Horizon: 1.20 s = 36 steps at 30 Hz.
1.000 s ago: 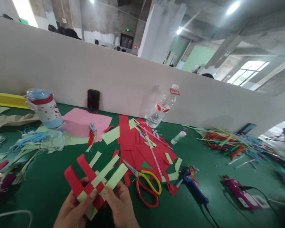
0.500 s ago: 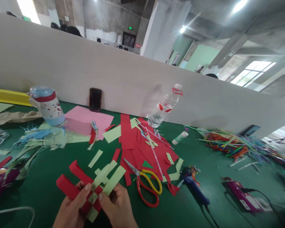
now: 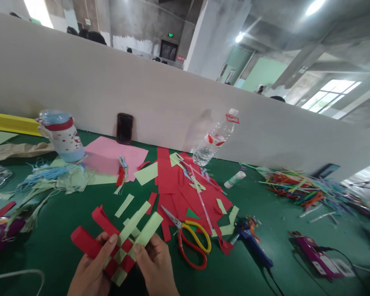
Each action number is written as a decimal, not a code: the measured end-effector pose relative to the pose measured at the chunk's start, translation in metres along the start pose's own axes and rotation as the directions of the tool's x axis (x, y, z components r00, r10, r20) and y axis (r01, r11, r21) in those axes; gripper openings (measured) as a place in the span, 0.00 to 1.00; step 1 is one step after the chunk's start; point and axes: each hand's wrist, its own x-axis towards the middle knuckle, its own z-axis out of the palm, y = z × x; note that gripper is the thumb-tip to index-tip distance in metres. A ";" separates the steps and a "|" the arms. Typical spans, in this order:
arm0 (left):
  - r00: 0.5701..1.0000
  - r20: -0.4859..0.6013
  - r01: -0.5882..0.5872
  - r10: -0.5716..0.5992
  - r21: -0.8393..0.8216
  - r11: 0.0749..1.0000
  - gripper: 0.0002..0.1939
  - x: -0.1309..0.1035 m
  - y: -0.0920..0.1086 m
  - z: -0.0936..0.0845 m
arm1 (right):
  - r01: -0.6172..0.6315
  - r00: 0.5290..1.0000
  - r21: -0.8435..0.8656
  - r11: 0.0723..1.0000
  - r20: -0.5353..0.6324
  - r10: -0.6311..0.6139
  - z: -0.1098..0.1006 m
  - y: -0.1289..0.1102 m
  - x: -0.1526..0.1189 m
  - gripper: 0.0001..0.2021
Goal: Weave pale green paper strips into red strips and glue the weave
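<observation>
The person's two bare hands held a woven paper piece (image 3: 123, 254), red and pale green in a checker pattern, low over the green surface (image 3: 234, 275). The left hand (image 3: 94, 267) had its grip closed on the piece's 8 o'clock side, thumb laid on top near the red loops (image 3: 88, 242) that stuck out toward 10 and 11 o'clock. The right hand (image 3: 157, 263) had its grip closed on the 3 o'clock side, its thumb pressed where the pale green strips (image 3: 149, 230) ran out toward 1 o'clock. Seen from the piece, scissors (image 3: 188, 238) with one red and one yellow handle lay near 2 o'clock, their blades slightly open. Overlapping red sheets (image 3: 169, 181) scattered with scraps spread at 1 o'clock, and behind them a clear bottle (image 3: 214, 142) leaned by the wall (image 3: 160, 98). A pink sheet (image 3: 105, 152) lay at 12 o'clock, with a phone (image 3: 124, 128) propped upright behind it. A blue and white flask (image 3: 63, 137) stood at 11 o'clock, fringed strands (image 3: 55, 176) before it. A glue stick (image 3: 235, 179) lay at 2 o'clock, a blue glue gun (image 3: 255, 246) at 3 o'clock, and a purple device (image 3: 316, 255) farther out that way.
</observation>
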 end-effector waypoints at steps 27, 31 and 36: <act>0.935 0.311 0.178 -0.172 0.008 0.984 0.47 -0.014 0.002 -0.004 | -0.076 0.992 -0.083 0.994 -0.109 0.067 -0.009 -0.004 0.005 0.27; 0.938 0.303 0.173 -0.170 0.016 0.985 0.43 -0.013 0.004 -0.005 | -0.112 0.986 -0.112 0.987 -0.137 0.096 -0.008 -0.003 0.005 0.29; 0.935 0.306 0.177 -0.179 0.035 0.984 0.43 -0.009 0.007 -0.007 | -0.148 0.986 0.032 0.988 -0.074 0.150 -0.012 0.002 0.005 0.29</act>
